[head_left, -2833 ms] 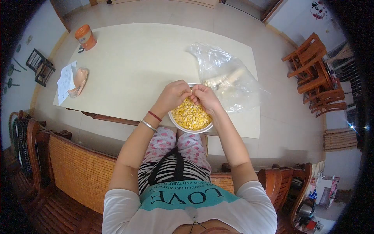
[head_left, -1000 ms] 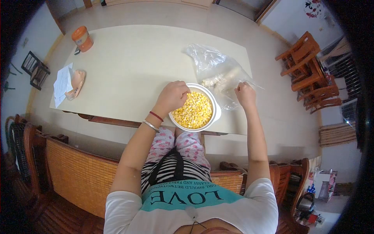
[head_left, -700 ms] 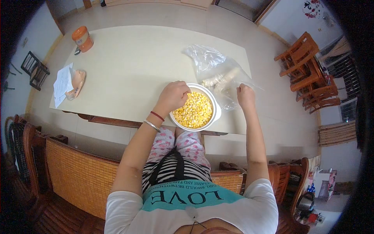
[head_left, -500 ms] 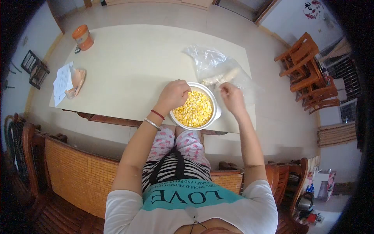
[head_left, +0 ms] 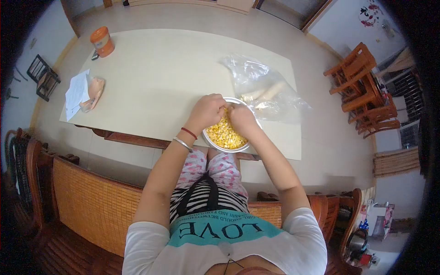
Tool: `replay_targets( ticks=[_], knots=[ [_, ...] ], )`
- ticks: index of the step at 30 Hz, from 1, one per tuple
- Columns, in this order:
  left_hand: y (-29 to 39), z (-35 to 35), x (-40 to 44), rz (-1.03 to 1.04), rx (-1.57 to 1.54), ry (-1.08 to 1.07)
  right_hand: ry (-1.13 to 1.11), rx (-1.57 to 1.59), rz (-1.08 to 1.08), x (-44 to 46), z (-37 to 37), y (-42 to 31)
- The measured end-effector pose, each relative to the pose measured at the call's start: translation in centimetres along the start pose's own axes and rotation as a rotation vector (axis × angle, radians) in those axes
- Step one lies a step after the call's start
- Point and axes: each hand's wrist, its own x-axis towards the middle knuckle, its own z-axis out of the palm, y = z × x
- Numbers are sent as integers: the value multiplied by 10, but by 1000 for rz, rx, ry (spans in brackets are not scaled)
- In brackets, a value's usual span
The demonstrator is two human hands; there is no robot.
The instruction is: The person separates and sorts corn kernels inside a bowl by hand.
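A white bowl (head_left: 205, 138) full of yellow corn kernels (head_left: 225, 134) stands at the near edge of the table. Over its far left rim, my left hand (head_left: 210, 111) is closed, its fingers curled inward. My right hand (head_left: 243, 120) reaches across the bowl from the right, also closed, with its fingertips close against those of the left. Whatever the fingers pinch is hidden or too small to name. Just beyond the bowl, pale corn cobs (head_left: 270, 93) lie in or on a clear plastic bag (head_left: 251, 68).
An orange tub (head_left: 102, 42) stands at the table's far left corner, a small dark object beside it. White papers (head_left: 77, 95) and an orange-brown packet (head_left: 95, 91) lie at the left edge. A wooden bench (head_left: 96, 188) is behind me; stacked wooden chairs (head_left: 360, 82) stand right.
My right hand has moved left, from beside the plastic bag to over the bowl, and meets my left hand. The left hand stays at the bowl's rim.
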Motion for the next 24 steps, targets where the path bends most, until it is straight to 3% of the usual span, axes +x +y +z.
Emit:
replay_targets(
  ticks=[2,5,8,11,14,17,20,24],
  knots=[
    [4,-5,1,-9,-19,-4,-14,-116,15,0,4,-18],
    [1,-1,0,-57,-28,31,-2,253,24,6,16,-24],
    [6,-5,0,-135,-93,49,-242,330,-48,-1,-2,-32],
    [6,-6,-1,-99,-68,61,-114,425,-10,-15,-19,-32],
    [2,-3,-1,-68,-51,75,57,410,114,-20,-22,-8],
    [2,-1,-1,-121,-66,78,-129,287,307,-14,-13,9],
    [3,-4,-1,-126,-87,61,-149,146,245,-3,-13,-6],
    [7,-6,0,-137,-101,77,-163,231,227,17,10,-6]
  ],
)
